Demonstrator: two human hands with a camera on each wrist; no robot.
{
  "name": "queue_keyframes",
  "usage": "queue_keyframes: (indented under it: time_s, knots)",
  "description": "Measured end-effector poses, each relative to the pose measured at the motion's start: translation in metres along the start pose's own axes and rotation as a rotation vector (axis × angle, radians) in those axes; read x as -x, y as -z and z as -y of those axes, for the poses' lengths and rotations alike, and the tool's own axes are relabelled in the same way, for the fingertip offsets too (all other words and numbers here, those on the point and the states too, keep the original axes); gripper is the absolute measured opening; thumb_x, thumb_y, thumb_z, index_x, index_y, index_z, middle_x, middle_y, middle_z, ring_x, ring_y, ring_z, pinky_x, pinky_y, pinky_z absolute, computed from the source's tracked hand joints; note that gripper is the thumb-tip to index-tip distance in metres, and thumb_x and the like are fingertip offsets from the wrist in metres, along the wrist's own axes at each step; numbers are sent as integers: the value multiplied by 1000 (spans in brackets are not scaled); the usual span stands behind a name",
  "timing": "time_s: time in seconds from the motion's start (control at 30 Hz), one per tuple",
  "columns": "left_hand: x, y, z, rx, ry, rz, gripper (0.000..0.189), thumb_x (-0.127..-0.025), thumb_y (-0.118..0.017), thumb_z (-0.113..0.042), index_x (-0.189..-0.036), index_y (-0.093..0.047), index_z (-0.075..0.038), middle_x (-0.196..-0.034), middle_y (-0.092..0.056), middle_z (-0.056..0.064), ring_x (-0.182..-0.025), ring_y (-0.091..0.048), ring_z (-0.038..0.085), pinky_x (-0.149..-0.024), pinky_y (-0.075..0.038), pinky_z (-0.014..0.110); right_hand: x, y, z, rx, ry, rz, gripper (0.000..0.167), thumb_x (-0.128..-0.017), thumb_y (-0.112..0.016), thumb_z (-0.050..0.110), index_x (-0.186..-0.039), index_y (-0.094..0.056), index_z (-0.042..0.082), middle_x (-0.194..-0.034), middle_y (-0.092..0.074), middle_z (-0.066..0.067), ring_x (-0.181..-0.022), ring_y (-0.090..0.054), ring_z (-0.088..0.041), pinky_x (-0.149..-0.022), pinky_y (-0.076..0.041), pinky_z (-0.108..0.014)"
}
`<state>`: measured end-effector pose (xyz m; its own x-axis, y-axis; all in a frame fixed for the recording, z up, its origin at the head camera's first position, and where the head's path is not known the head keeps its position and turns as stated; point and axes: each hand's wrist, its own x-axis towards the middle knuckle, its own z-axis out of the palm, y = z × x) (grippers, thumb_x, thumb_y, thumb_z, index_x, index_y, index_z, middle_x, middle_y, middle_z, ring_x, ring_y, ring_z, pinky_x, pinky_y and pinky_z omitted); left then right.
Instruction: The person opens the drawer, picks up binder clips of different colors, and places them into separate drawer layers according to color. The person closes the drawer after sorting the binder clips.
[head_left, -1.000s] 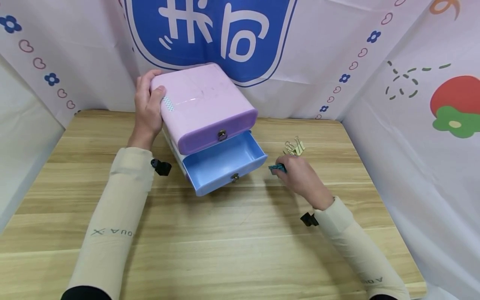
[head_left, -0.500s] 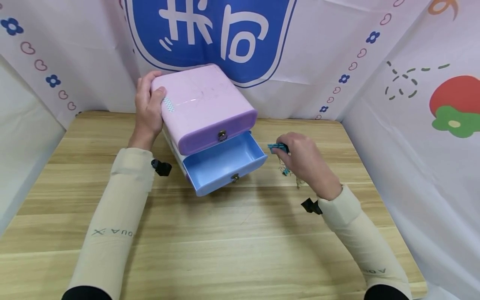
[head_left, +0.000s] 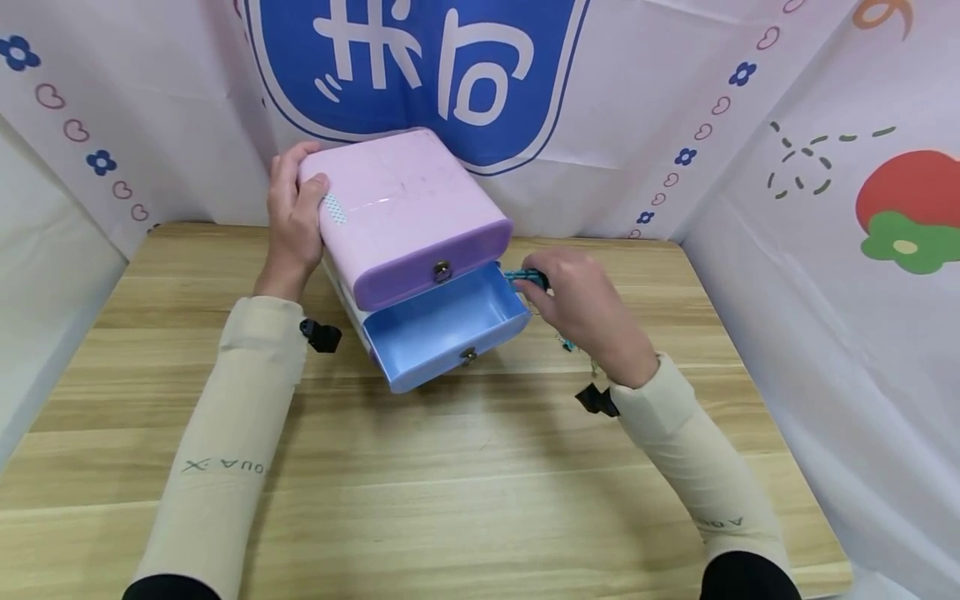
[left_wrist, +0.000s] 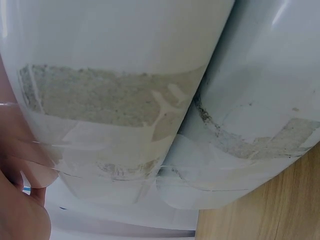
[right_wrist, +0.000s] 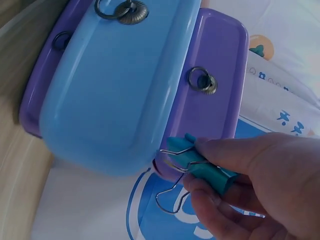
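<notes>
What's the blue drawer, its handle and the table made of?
Blue drawer: probably plastic, smooth and glossy with rounded edges.
Handle: likely metal, ridged, with a brassy shine.
Table: smooth, maybe wood; the streaky grain could be printed.

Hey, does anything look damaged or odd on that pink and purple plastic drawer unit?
Yes: the pink and purple plastic drawer unit has grubby, ragged-edged greyish strips across its pale side in the left wrist view, perhaps old tape residue, odd against the smooth surface.

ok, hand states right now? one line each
Left hand: holding the drawer unit at its upper left side.
Right hand: pinching at least one teal clip; exact count unclear.
</notes>
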<state>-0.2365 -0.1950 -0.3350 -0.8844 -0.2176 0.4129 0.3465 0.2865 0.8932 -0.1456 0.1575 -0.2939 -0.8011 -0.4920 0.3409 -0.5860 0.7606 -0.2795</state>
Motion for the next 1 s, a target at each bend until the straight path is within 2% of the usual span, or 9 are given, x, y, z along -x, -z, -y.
queue_keyframes:
  time_s: [0.17, 0.3, 0.47, 0.6, 0.8, 1.0]
  knots:
    - [0, 1, 1, 3, -4, 3, 51, -102, -42, -29, -150, -53, -14, -131, -46, -12, -121, -42, 6, -106, -35, 25, -13, -5, 14, 25, 7, 18, 21, -99, -75, 17, -113, -76, 1, -105, -78, -12, -90, -72, -23, -82, -60, -38]
    - [3, 1, -4, 11, -6, 1, 51, -102, -42, -28, -149, -53, -12, -129, -46, -12, -120, -42, 6, -105, -34, 25, -23, -11, 20, 27, 29, 19, 22, -98, -75, 17, -115, -77, 3, -111, -79, -11, -97, -74, -24, -89, -60, -39]
    - [9, 0, -15, 21, -7, 5, 49, -102, -42, -26, -148, -54, -14, -128, -46, -12, -119, -42, 6, -105, -34, 25, -29, -24, 21, 23, 61, 52, 17, -96, -77, 14, -107, -76, 1, -104, -78, -11, -90, -72, -23, -82, -59, -37]
    - [11, 0, -22, 23, -10, 7, 50, -102, -41, -26, -148, -54, -12, -128, -46, -11, -119, -42, 6, -104, -34, 25, -30, -35, 18, -10, 71, 110, 16, -94, -79, 13, -104, -76, 0, -99, -77, -10, -86, -71, -20, -78, -59, -34]
    - [10, 0, -21, 29, -18, 3, 51, -101, -41, -25, -148, -53, -9, -129, -46, -9, -119, -42, 6, -105, -34, 25, -34, -44, 13, -85, 18, 216, 20, -92, -82, 16, -106, -76, 3, -105, -78, -9, -92, -72, -20, -80, -60, -32]
    - [10, 1, -21, 26, -19, 1, 51, -101, -41, -25, -148, -54, -10, -129, -47, -9, -119, -42, 5, -105, -33, 25, -36, -45, 11, -112, -6, 240, 20, -92, -83, 20, -99, -75, 4, -92, -75, -7, -83, -70, -18, -76, -59, -31]
